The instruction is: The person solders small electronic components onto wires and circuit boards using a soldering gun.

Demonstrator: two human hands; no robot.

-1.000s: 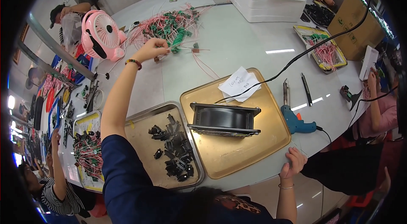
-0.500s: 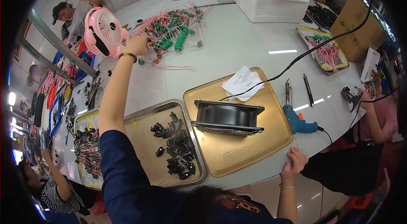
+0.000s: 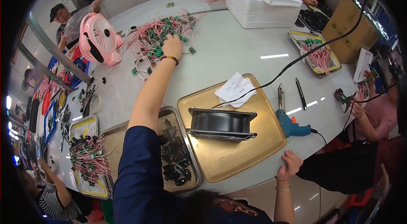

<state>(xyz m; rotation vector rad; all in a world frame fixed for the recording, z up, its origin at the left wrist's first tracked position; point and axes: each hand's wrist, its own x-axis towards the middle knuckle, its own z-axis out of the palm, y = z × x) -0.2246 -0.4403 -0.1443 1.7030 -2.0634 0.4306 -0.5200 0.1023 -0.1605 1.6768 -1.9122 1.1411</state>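
Observation:
My left hand [image 3: 173, 47], with a beaded bracelet at the wrist, reaches over the pile of small green circuit boards with pink wires [image 3: 159, 29]. Its fingers are curled down at the pile's near right side, where they cover the green coil; what they hold is hidden. Off the table's front edge, beside the gold tray [image 3: 237, 162], my right hand [image 3: 290, 164] hangs loosely bent with fingers apart and nothing in it. A black square-framed fan [image 3: 222, 123] stands on that tray, next to a white paper slip [image 3: 235, 90] with handwriting.
A steel tray [image 3: 196, 169] of black plastic parts lies below my left arm. Further left is a tray with wired boards [image 3: 91, 156]. A pink fan [image 3: 99, 37], a white foam box [image 3: 265, 6], a blue glue gun [image 3: 294, 126] and a black pen [image 3: 301, 92] surround the work. A black cable [image 3: 305, 54] crosses above. Co-workers sit around.
My left hand has moved right, from beside the pink fan to over the green coil in the pile. My right hand stays by the table edge. The whole view has shifted slightly.

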